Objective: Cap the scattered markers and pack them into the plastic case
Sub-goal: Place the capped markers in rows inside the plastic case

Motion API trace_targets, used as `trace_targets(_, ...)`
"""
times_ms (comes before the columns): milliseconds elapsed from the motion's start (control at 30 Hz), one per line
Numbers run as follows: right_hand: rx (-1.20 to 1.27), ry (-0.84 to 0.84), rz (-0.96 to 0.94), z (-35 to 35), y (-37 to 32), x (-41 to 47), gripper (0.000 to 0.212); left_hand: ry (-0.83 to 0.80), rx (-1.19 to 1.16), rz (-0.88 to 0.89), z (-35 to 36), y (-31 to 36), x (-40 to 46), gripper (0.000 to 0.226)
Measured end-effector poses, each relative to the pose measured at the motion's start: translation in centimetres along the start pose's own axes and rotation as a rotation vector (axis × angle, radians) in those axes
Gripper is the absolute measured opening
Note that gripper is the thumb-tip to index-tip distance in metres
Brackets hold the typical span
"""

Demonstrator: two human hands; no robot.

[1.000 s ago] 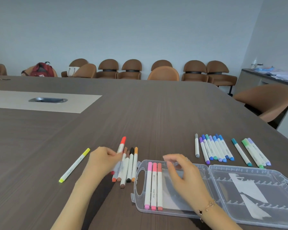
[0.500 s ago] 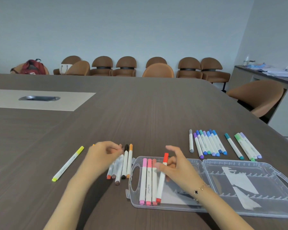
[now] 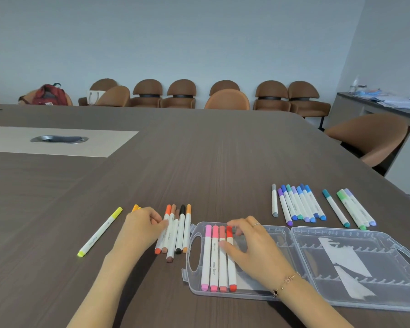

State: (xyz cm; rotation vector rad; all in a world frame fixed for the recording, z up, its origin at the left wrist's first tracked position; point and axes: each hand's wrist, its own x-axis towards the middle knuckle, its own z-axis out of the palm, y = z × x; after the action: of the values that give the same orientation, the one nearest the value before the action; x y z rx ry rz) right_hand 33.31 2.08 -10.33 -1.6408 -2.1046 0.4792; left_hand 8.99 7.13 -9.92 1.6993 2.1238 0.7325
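Observation:
The clear plastic case [image 3: 246, 295] lies open near the table's front edge. Its left half holds two pink markers, a salmon one and a red marker [image 3: 232, 268], all capped and side by side. My right hand [image 3: 253, 247] holds the red marker, thumb on its barrel and fingertips at its cap. My left hand [image 3: 140, 230] pinches the leftmost orange marker [image 3: 167, 210] of a row with brown, black and light-orange ones. Two orange-yellow tips [image 3: 135, 207] peek out from behind that hand. A yellow marker [image 3: 100, 233] lies alone to the left.
Right of the case lie a grey marker [image 3: 274, 200], a blue-purple group [image 3: 298, 202], a teal marker [image 3: 335, 208] and green-lilac ones [image 3: 355, 209]. A metal cable port [image 3: 59, 139] sits far left. Brown chairs [image 3: 226, 99] and a red backpack [image 3: 49, 94] line the wall.
My right hand took the red marker from the left row and laid it in the case beside the three pink ones. My left hand stayed at the row on the table.

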Motion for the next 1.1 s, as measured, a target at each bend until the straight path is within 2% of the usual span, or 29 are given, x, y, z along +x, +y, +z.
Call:
trace_targets(100, -0.112, -0.122, -0.026, -0.2, 0.4, -0.4, 0.079, -0.039, 0.077, -0.052, 1.0, 0.5, -0.4, 0.018)
trace_targets(200, -0.252, -0.169, -0.042, -0.2, 0.8, -0.3, 0.103, -0.081, 0.1, -0.08, 1.4, 0.9, -0.6, 0.028)
trace_targets(433, -0.258, -0.221, -0.015, 0.0, 1.0, 0.3, 0.089, -0.205, 0.156, -0.125, 0.8, 0.5, -0.2, 0.019)
trace_targets(633, -0.328, -0.214, -0.032, -0.3, 0.6, 0.3, 0.099, -0.215, 0.135, -0.158, 0.9, 0.4, -0.1, 0.024)
trace_targets(700, -0.221, -0.238, -0.006, -0.9, 0.4, 0.2, 0.101, -0.222, 0.101, -0.164, 0.7, 0.4, 0.0, 0.025)
trace_targets(767, -0.025, -0.18, 0.032, -1.8, 0.3, 0.1, 0.089, -0.221, 0.044, -0.154, 0.0, 0.4, -0.1, 0.023)
trace_targets(833, 0.136, -0.007, 0.047, -2.5, 0.5, 0.0, 0.057, -0.207, -0.057, -0.11, -0.8, 1.0, -0.6, 0.024)
trace_targets(900, 0.337, 0.136, 0.079, -2.8, 0.5, 0.2, 0.03, -0.279, -0.242, -0.047, -1.4, 2.8, -1.9, 0.027)
trace_targets(1000, 0.686, 0.079, 0.124, -2.7, -0.3, 0.2, 0.021, -0.528, -0.429, 0.041, -0.7, 6.3, -4.7, 0.02)
trace_targets(1100, 0.749, 0.036, 0.149, -1.9, -0.6, 0.3, 0.023, -0.592, -0.39, 0.142, 1.3, 7.8, -6.4, 0.019)
